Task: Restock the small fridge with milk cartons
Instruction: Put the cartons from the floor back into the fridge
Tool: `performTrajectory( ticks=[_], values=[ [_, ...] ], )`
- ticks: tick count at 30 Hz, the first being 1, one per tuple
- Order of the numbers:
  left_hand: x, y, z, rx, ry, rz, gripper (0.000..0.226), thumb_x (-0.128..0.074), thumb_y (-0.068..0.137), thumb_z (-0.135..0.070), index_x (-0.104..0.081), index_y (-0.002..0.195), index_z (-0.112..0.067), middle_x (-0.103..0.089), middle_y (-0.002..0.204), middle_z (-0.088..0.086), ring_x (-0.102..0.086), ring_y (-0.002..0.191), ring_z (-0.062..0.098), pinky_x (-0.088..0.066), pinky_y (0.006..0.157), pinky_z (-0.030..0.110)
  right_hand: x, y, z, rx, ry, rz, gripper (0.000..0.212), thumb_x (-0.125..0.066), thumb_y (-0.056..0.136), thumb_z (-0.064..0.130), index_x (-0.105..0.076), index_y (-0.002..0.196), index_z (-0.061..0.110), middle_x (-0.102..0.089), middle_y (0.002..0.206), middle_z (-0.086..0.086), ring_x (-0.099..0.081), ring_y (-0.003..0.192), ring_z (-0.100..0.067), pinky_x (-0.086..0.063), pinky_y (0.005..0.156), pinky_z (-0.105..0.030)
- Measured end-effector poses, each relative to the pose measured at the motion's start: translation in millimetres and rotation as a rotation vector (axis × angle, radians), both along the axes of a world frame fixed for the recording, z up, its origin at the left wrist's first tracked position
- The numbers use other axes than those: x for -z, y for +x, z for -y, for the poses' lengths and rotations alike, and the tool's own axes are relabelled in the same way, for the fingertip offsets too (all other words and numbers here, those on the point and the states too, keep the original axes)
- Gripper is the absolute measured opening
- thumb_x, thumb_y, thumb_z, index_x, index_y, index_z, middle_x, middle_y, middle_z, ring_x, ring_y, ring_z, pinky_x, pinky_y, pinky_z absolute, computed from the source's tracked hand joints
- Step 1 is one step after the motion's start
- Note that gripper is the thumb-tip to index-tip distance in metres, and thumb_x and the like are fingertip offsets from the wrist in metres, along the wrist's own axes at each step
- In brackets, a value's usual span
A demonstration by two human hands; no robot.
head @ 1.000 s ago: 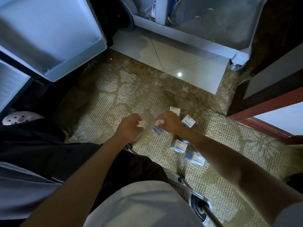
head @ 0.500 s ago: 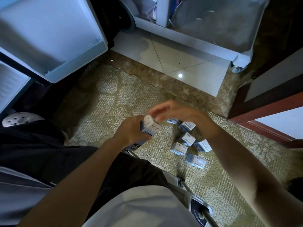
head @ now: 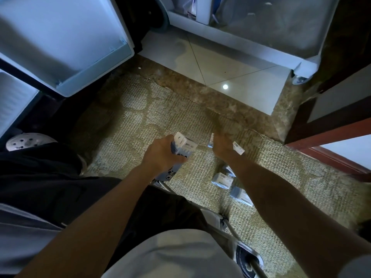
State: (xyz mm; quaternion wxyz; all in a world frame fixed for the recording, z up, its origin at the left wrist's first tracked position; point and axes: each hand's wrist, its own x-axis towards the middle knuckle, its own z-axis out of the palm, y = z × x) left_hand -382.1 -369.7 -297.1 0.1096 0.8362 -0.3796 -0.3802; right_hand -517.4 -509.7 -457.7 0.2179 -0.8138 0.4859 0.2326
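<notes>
The person is gathering milk cartons from the floor, so the step in hand is collecting, and loading the fridge has not yet begun. The left hand (head: 163, 155) is wrapping closed around a carton (head: 181, 152), a tall box with flat white top and blue printed sides, which is being held tilted above the carpet (head: 124, 125). The right hand (head: 220, 146) is reaching down just to the right of it, among the cartons that are standing on the carpet. Two small cartons (head: 239, 148) are showing at both sides of this hand, but I cannot tell whether the fingers are already closing on one.

Behind the right hand, nearer to the body, more cartons (head: 221, 179) are waiting beside the forearm; they look like light paperboard bricks with sharp edges. The carpet is rough, woven and beige, so the cartons should stand stable on it.

I judge that the next move is calling for a firm pinch on one small carton, then a turn to the upper left of the left hand, where the open fridge door (head: 60, 43) with its smooth white shelf is hanging.
</notes>
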Motion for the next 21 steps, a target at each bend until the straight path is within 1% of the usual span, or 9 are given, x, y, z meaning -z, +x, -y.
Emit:
performTrajectory(
  ticks=[3, 6, 8, 11, 14, 16, 18, 20, 21],
  values=[
    [3.3, 2.2, -7.0, -0.032, 0.007, -0.013, 0.035, -0.076, 0.074, -0.025, -0.044, 0.084, -0.016, -0.052, 0.077, -0.004, -0.053, 0.077, 0.017, -0.039, 0.055, 0.02, -2.7, 3.9, -1.0, -0.1, -0.062, -0.099, 0.054, -0.051, 0.089, 0.006, -0.029, 0.139, 0.003, -0.04, 0.14, -0.021, -0.041, 0.129, -0.037, -0.041, 0.104, -0.047],
    [5.1, 4.0, -13.9, -0.084, -0.011, -0.011, 0.034, -0.075, 0.074, -0.028, -0.048, 0.089, -0.014, -0.056, 0.084, -0.001, -0.054, 0.079, 0.017, -0.046, 0.068, 0.03, -11.3, 2.9, 2.3, -0.217, -0.132, -0.155, 0.045, -0.055, 0.087, 0.006, -0.042, 0.131, 0.003, -0.051, 0.131, -0.018, -0.05, 0.123, -0.033, -0.045, 0.099, -0.044],
    [4.7, 5.4, -18.0, -0.131, -0.038, -0.012, 0.035, -0.075, 0.075, -0.028, -0.053, 0.099, -0.014, -0.058, 0.089, 0.001, -0.054, 0.081, 0.017, -0.049, 0.075, 0.035, -17.7, 4.8, 3.6, -0.209, -0.113, -0.115, 0.04, -0.06, 0.086, 0.007, -0.05, 0.124, 0.004, -0.056, 0.127, -0.016, -0.055, 0.119, -0.03, -0.048, 0.097, -0.041],
    [2.2, 8.6, -20.2, -0.185, -0.111, -0.016, 0.045, -0.073, 0.078, -0.023, -0.054, 0.117, -0.009, -0.064, 0.105, 0.007, -0.053, 0.085, 0.015, -0.046, 0.073, 0.03, -37.1, 14.7, 1.2, -0.199, -0.05, -0.029, 0.033, -0.062, 0.087, 0.017, -0.057, 0.118, 0.004, -0.061, 0.121, -0.015, -0.059, 0.112, -0.027, -0.049, 0.091, -0.036],
    [-2.6, 16.0, -20.1, -0.249, -0.167, -0.008, 0.046, -0.072, 0.079, -0.02, -0.054, 0.12, -0.008, -0.064, 0.112, 0.009, -0.051, 0.087, 0.013, -0.041, 0.073, 0.025, -66.0, 28.1, -4.6, -0.209, 0.042, 0.09, 0.038, -0.062, 0.087, 0.022, -0.054, 0.119, 0.002, -0.059, 0.121, -0.016, -0.058, 0.11, -0.029, -0.048, 0.088, -0.035],
    [-6.1, 23.8, -20.3, -0.332, -0.203, -0.013, 0.046, -0.073, 0.077, -0.02, -0.055, 0.118, -0.009, -0.065, 0.112, 0.009, -0.053, 0.087, 0.014, -0.043, 0.072, 0.026, -86.9, 39.6, -8.4, -0.218, 0.07, 0.188, 0.04, -0.064, 0.086, 0.023, -0.054, 0.119, 0.003, -0.059, 0.12, -0.015, -0.059, 0.108, -0.029, -0.048, 0.086, -0.035],
    [-12.2, 33.2, -22.6, -0.45, -0.248, -0.022, 0.047, -0.074, 0.076, -0.02, -0.056, 0.118, -0.01, -0.064, 0.109, 0.008, -0.055, 0.088, 0.016, -0.045, 0.069, 0.025, -112.8, 56.0, -11.3, -0.254, 0.05, 0.265, 0.033, -0.066, 0.084, 0.024, -0.059, 0.109, 0.004, -0.064, 0.106, -0.013, -0.063, 0.095, -0.027, -0.05, 0.073, -0.031],
    [-22.7, 44.1, -27.4, -0.569, -0.3, -0.009, 0.045, -0.074, 0.076, -0.021, -0.056, 0.116, -0.009, -0.062, 0.1, 0.004, -0.054, 0.085, 0.015, -0.042, 0.057, 0.018, -141.4, 77.1, -14.0, -0.288, 0.056, 0.371, 0.021, -0.066, 0.082, 0.022, -0.062, 0.089, 0.003, -0.062, 0.08, -0.01, -0.059, 0.067, -0.021, -0.04, 0.051, -0.023],
    [-28.6, 50.5, -30.8, -0.622, -0.335, 0.001, 0.043, -0.074, 0.076, -0.021, -0.057, 0.113, -0.008, -0.06, 0.095, 0.002, -0.055, 0.083, 0.015, -0.04, 0.054, 0.017, -156.4, 89.2, -16.1, -0.29, 0.063, 0.427, 0.02, -0.066, 0.082, 0.02, -0.062, 0.083, 0.0, -0.057, 0.07, -0.007, -0.051, 0.056, -0.017, -0.033, 0.046, -0.022]
  ],
)
